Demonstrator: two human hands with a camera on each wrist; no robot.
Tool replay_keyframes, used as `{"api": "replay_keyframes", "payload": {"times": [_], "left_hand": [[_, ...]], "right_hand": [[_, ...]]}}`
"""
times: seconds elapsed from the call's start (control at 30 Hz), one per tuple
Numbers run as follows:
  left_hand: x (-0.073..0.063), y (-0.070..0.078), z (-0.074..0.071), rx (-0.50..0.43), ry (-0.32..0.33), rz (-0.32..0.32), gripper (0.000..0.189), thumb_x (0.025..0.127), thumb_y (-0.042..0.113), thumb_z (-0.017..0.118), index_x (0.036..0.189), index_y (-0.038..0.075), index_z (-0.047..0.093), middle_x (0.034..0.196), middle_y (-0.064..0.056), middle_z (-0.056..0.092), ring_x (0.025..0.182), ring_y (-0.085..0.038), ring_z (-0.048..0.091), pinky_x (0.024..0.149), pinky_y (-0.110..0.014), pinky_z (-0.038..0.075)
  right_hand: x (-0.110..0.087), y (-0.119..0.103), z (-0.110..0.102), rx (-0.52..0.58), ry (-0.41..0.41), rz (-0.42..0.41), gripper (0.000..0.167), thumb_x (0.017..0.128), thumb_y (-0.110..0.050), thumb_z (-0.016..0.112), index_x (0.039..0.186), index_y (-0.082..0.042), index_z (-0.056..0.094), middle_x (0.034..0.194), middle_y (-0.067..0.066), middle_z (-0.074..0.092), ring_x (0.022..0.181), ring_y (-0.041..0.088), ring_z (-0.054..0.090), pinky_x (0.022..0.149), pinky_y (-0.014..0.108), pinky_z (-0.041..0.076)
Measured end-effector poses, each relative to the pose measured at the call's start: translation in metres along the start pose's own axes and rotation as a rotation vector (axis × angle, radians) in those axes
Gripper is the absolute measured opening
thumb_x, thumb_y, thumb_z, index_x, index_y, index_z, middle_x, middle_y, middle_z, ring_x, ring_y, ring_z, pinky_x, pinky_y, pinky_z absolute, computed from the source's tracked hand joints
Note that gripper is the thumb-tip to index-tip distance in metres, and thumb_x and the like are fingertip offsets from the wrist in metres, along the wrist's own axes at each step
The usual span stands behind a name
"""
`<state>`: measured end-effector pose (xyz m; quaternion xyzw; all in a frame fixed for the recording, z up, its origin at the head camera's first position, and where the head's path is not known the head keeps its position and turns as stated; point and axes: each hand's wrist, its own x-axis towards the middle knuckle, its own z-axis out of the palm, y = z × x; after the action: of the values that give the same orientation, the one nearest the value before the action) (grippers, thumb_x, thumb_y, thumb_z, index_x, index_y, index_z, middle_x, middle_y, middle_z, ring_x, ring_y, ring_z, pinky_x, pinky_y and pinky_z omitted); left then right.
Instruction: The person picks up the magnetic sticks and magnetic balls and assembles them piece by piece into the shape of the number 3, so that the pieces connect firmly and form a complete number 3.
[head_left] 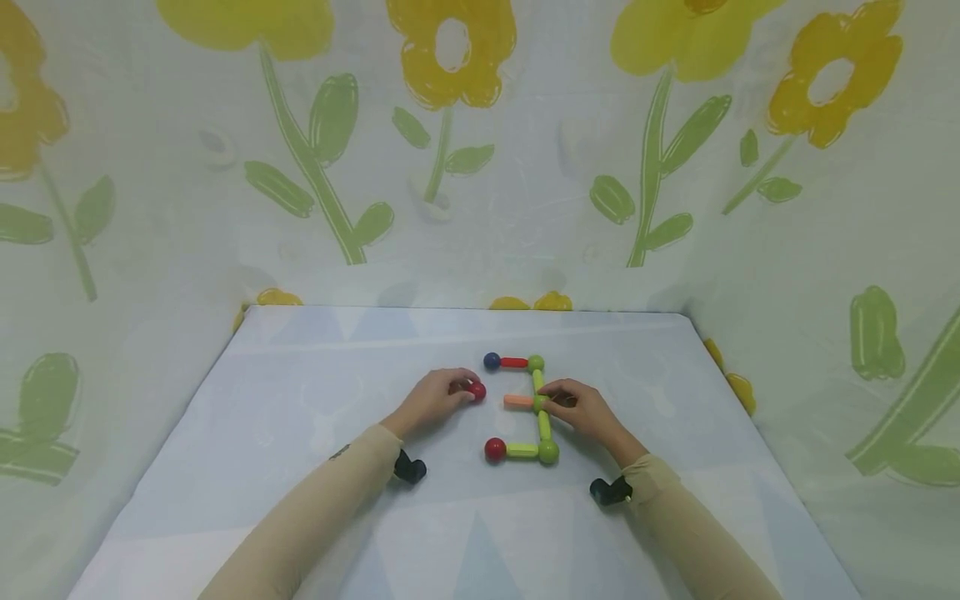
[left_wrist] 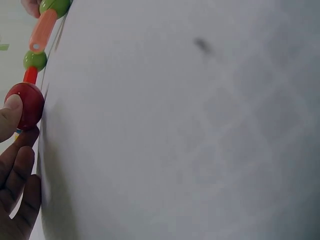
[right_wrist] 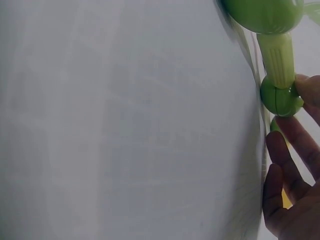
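Observation:
On the table lies a built shape of coloured rods and balls. My left hand [head_left: 437, 398] pinches a red ball [head_left: 477, 392] between thumb and fingers, just left of the free end of an orange rod [head_left: 517, 402]. With thumb and fingertips my right hand [head_left: 587, 408] pinches the middle green ball [right_wrist: 281, 101], which joins the orange rod and two yellow-green rods [head_left: 544, 427]. At the far end a red rod [head_left: 513, 362] links a green ball [head_left: 536, 363] to a blue ball [head_left: 491, 361]. The near end has a green ball [head_left: 549, 452], a light green rod [head_left: 522, 451] and another red ball [head_left: 495, 450].
A pale patterned cloth covers the table [head_left: 247, 475]. Flower-printed curtains [head_left: 517, 233] enclose its back and sides. A black wrist camera [head_left: 409, 468] sits on the left wrist, another wrist camera [head_left: 611, 492] on the right.

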<state>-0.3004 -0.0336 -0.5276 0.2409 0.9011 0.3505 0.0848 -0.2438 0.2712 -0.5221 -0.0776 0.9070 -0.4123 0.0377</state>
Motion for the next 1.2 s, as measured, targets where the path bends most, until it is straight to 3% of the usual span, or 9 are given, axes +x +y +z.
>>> {"api": "replay_keyframes", "payload": {"times": [0.87,1.2], "left_hand": [[0.002,0.019,0.016,-0.014,-0.019,0.048,0.031,0.096,0.022,0.072,0.126,0.019,0.070,0.111,0.003,0.072,0.106,-0.016,0.064,0.096,-0.039,0.050],[0.005,0.017,0.021,-0.023,-0.033,0.035,0.031,0.097,0.025,0.071,0.127,0.021,0.070,0.112,0.005,0.071,0.106,-0.014,0.063,0.094,-0.036,0.050]], "right_hand": [[0.001,0.002,-0.001,-0.013,-0.002,-0.029,0.026,0.095,-0.026,0.074,0.119,-0.017,0.073,0.114,-0.002,0.070,0.103,0.017,0.064,0.093,0.040,0.053],[0.002,0.004,-0.001,-0.015,-0.001,-0.045,0.027,0.095,-0.028,0.074,0.119,-0.016,0.074,0.114,-0.001,0.070,0.104,0.018,0.063,0.093,0.042,0.052]]}}
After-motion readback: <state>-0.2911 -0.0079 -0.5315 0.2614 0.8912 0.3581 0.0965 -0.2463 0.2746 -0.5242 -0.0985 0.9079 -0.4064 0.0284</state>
